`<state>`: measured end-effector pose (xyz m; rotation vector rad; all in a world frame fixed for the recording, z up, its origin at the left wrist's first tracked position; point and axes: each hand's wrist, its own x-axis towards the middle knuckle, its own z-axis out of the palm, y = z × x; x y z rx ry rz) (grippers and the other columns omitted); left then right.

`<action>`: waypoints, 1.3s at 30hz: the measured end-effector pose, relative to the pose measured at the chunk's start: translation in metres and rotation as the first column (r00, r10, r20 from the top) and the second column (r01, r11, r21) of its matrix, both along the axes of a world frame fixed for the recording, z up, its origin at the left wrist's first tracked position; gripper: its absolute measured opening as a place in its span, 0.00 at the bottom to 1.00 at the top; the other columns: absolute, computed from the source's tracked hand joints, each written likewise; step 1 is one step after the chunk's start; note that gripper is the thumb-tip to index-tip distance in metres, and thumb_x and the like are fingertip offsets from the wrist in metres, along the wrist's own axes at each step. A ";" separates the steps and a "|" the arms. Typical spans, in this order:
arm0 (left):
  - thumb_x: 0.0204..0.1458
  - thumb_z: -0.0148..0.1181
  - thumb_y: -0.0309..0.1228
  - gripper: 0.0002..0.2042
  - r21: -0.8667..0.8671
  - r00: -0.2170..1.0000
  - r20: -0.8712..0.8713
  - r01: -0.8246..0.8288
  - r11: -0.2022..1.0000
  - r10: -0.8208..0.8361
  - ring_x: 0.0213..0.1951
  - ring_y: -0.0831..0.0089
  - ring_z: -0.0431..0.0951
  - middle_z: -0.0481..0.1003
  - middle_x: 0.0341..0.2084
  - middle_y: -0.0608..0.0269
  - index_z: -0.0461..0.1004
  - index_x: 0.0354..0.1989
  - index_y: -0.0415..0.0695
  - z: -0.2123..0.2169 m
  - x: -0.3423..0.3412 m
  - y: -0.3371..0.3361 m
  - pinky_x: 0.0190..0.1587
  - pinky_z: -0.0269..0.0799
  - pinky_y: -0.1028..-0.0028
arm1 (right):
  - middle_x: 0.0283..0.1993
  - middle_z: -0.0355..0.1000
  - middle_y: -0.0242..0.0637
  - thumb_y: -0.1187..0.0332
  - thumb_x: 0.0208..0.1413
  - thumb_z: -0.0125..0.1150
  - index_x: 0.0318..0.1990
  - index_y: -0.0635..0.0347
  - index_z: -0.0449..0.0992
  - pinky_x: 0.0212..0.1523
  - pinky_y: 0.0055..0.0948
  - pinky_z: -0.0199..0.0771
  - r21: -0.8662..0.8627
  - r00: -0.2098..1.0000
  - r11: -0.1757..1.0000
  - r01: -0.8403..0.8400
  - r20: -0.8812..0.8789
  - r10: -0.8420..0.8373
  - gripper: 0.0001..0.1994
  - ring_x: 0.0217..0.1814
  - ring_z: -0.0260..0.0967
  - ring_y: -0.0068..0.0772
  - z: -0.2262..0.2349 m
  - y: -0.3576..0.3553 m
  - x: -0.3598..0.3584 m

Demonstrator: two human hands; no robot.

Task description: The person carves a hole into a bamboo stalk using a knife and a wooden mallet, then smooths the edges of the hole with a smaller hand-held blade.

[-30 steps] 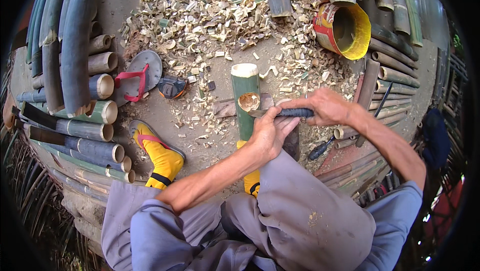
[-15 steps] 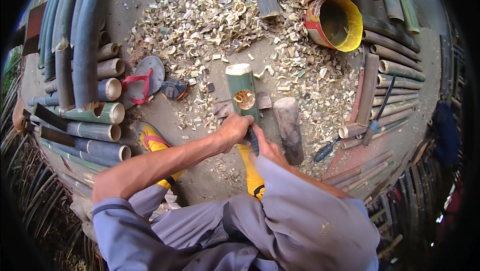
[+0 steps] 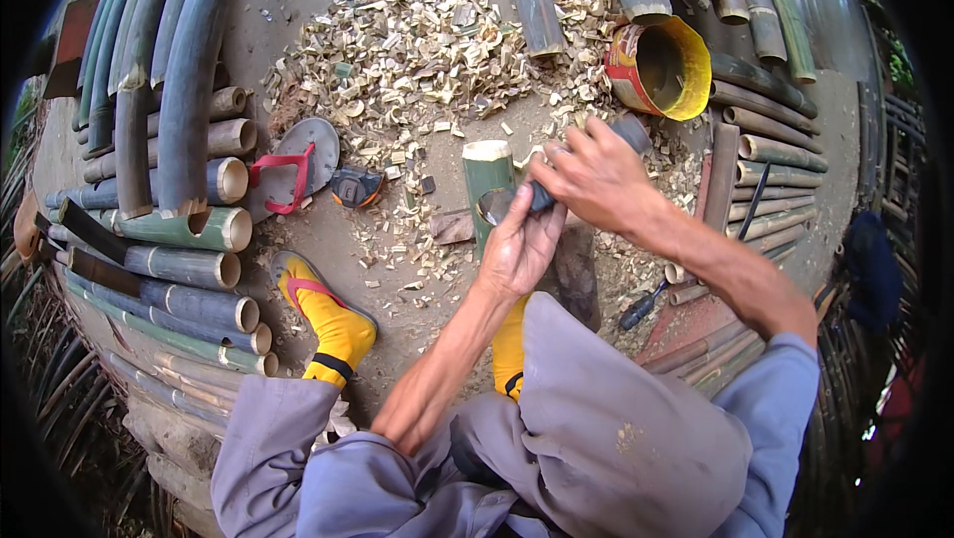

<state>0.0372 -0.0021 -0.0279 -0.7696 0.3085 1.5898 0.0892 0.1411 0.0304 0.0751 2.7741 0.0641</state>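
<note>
A green bamboo tube (image 3: 487, 172) with a pale cut end lies in front of me, its side hole now mostly hidden. My right hand (image 3: 601, 178) is wrapped round the dark handle of a gouge (image 3: 494, 205). The handle's grey end sticks out at the far right of that hand, and the shiny curved blade lies over the tube at the hole. Lower down, my left hand (image 3: 525, 240) grips the gouge near its blade, thumb up and palm turned upward. A short wooden billet (image 3: 576, 280) is partly covered by my hands.
Pale wood chips (image 3: 427, 51) cover the ground ahead. A yellow-rimmed tin (image 3: 686, 71) stands at the far right. Bamboo lengths (image 3: 199, 265) are stacked left and right. A sandal (image 3: 310, 155), a tape measure (image 3: 356, 185) and a dark-handled tool (image 3: 641, 307) lie around me.
Both hands have moved up and right from below the hole. The gouge has swung round, its handle now pointing to the far right. My right forearm has swung out to the right.
</note>
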 end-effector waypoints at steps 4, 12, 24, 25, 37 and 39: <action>0.56 0.55 0.39 0.22 0.008 0.985 0.103 -0.139 0.990 0.138 0.59 0.66 0.61 0.65 0.53 0.57 0.63 0.54 0.39 -0.002 -0.006 0.002 0.65 0.54 0.64 | 0.22 0.74 0.27 0.61 0.43 0.58 0.21 0.48 0.77 0.32 0.29 0.63 -0.065 0.964 0.985 -0.163 0.202 0.173 0.06 0.28 0.72 0.29 0.001 0.016 -0.058; 0.55 0.53 0.34 0.12 -0.381 0.046 -0.498 0.885 0.267 -0.866 0.34 0.73 0.76 0.76 0.32 0.62 0.73 0.41 0.38 0.032 0.001 -0.060 0.38 0.74 0.73 | 0.31 0.71 0.53 0.60 0.41 0.61 0.42 0.63 0.69 0.37 0.47 0.72 -0.695 0.640 0.280 0.662 0.329 -0.694 0.21 0.37 0.72 0.54 -0.030 -0.108 0.136; 0.52 0.55 0.28 0.09 -0.487 0.050 -0.708 0.688 0.538 -0.704 0.26 0.79 0.73 0.75 0.28 0.62 0.72 0.38 0.36 0.016 0.004 -0.021 0.30 0.70 0.80 | 0.40 0.63 0.53 0.61 0.50 0.64 0.46 0.66 0.61 0.43 0.47 0.62 -0.322 -0.439 -0.354 0.878 -0.249 -0.863 0.23 0.43 0.62 0.54 -0.121 -0.126 0.249; 0.52 0.55 0.28 0.09 -0.495 0.055 -0.712 0.667 0.557 -0.700 0.26 0.79 0.73 0.75 0.27 0.62 0.72 0.38 0.35 0.015 0.002 -0.021 0.30 0.70 0.80 | 0.41 0.63 0.53 0.60 0.49 0.64 0.46 0.66 0.61 0.44 0.48 0.62 -0.312 -0.449 -0.365 0.877 -0.262 -0.854 0.24 0.44 0.62 0.55 -0.124 -0.124 0.249; 0.53 0.54 0.27 0.07 -0.560 0.130 -0.645 0.590 0.582 -0.753 0.26 0.78 0.74 0.74 0.26 0.63 0.71 0.38 0.37 0.009 -0.015 -0.062 0.30 0.70 0.81 | 0.42 0.63 0.55 0.56 0.49 0.64 0.48 0.64 0.60 0.44 0.49 0.62 -0.275 -0.546 -0.478 0.834 -0.298 -0.783 0.27 0.44 0.64 0.57 -0.136 -0.133 0.247; 0.54 0.54 0.27 0.07 -0.562 0.132 -0.643 0.588 0.582 -0.755 0.26 0.78 0.74 0.74 0.27 0.63 0.71 0.39 0.38 0.010 -0.017 -0.061 0.30 0.70 0.81 | 0.42 0.63 0.55 0.55 0.49 0.64 0.47 0.64 0.60 0.43 0.49 0.62 -0.252 -0.550 -0.491 0.834 -0.303 -0.778 0.27 0.43 0.64 0.57 -0.137 -0.137 0.247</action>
